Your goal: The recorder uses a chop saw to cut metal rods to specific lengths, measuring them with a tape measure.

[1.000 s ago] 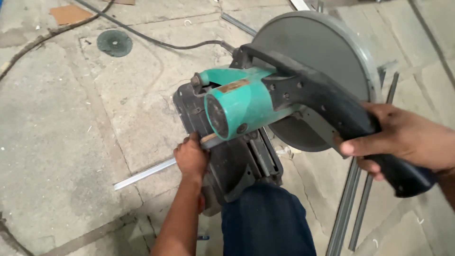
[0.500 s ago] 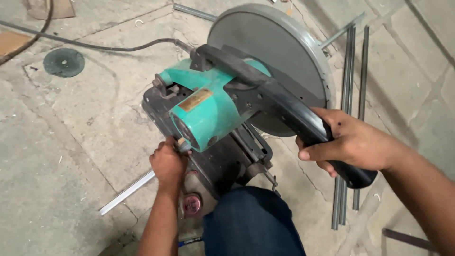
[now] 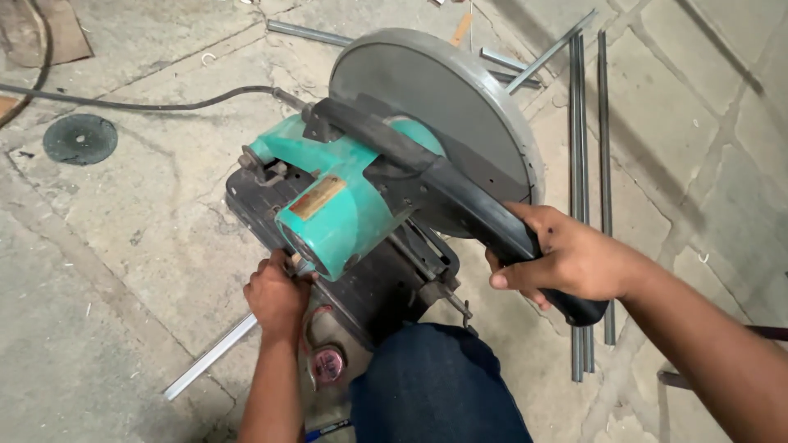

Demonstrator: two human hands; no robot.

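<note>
Two closed grips: right hand (image 3: 574,262) around saw handle (image 3: 460,197), left hand (image 3: 277,297) on bar (image 3: 209,358) lying lower-left.

One teal and black metal chop saw (image 3: 369,205) at centre frame, one dark round abrasive disc (image 3: 80,139) on the concrete at upper left, one pale metal bar (image 3: 209,358) at lower left, three long thin steel rods (image 3: 587,148) at right, two bare hands
</note>
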